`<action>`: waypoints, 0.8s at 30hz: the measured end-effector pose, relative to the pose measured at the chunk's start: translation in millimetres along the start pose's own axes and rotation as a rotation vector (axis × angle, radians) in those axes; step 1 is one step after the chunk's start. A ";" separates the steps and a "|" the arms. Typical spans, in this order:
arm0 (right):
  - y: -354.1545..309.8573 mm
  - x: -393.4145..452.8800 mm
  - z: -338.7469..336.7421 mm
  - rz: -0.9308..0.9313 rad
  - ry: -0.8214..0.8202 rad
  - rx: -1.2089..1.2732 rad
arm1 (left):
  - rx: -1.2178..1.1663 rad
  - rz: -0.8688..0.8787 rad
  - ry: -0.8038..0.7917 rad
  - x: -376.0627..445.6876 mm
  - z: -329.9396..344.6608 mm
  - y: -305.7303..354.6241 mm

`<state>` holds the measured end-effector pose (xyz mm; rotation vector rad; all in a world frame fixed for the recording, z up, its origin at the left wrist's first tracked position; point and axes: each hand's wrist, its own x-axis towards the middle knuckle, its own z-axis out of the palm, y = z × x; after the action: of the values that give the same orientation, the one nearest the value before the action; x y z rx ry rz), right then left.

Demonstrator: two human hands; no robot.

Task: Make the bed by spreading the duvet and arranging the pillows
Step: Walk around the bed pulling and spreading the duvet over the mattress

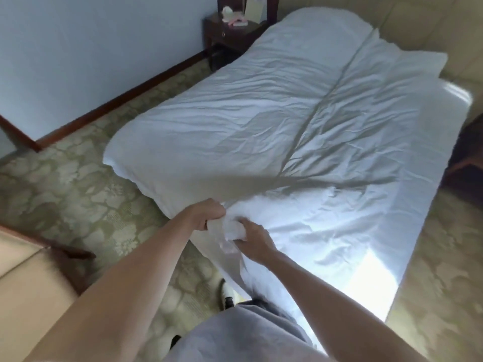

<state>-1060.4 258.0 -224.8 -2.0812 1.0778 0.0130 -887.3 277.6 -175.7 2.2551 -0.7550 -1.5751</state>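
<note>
A white duvet [248, 121] lies folded lengthwise on the bed, with a long seam running from the headboard end towards me. Its near left corner hangs over the foot of the bed. My left hand [207, 214] grips a bunch of the duvet's edge at that corner. Right beside it, my right hand [252, 240] pinches the same bunched white cloth. The white sheet [431, 158] shows along the right side of the mattress. No pillow is plainly visible; a white bulge lies under cloth at the head end [326, 19].
A dark wooden nightstand [230, 32] with small items stands at the head of the bed by the wall. A padded headboard [418, 27] is at the back right. Patterned carpet [78, 184] surrounds the bed. A beige chair [28, 283] stands at my left.
</note>
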 end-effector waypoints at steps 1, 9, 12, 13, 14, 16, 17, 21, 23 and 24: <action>-5.1 6.0 0.7 0.007 0.002 -0.014 | -0.047 -0.007 0.009 4.7 -7.9 -3.9; -14.7 26.4 -18.7 0.127 -0.046 0.100 | -0.288 -0.016 -0.301 33.6 -38.7 -1.0; -15.4 20.1 -25.1 0.170 0.018 0.207 | -0.349 -0.069 -0.401 49.2 -34.7 18.6; -15.1 17.3 -26.0 0.186 0.048 0.228 | -0.369 -0.106 -0.424 57.0 -31.0 21.7; -15.8 13.6 -27.1 0.202 0.082 0.247 | -0.367 -0.116 -0.466 63.3 -27.6 25.8; -20.1 5.3 -23.8 0.267 0.184 0.272 | -0.356 -0.050 -0.488 68.8 -22.6 39.0; -23.7 3.5 -20.8 0.319 0.249 0.271 | -0.375 0.019 -0.446 71.0 -22.6 48.9; -53.2 17.6 4.2 0.453 0.482 0.394 | -0.389 0.470 -0.119 72.4 -42.5 72.7; -64.3 39.2 19.5 0.431 0.474 0.414 | -0.330 0.599 -0.061 81.8 -58.4 74.9; -71.7 53.3 30.2 0.424 0.425 0.406 | -0.276 0.617 -0.032 92.3 -73.8 70.6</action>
<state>-966.5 264.9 -218.6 -1.4953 1.6112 -0.4198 -811.9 162.8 -184.8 1.5933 -1.0411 -1.3120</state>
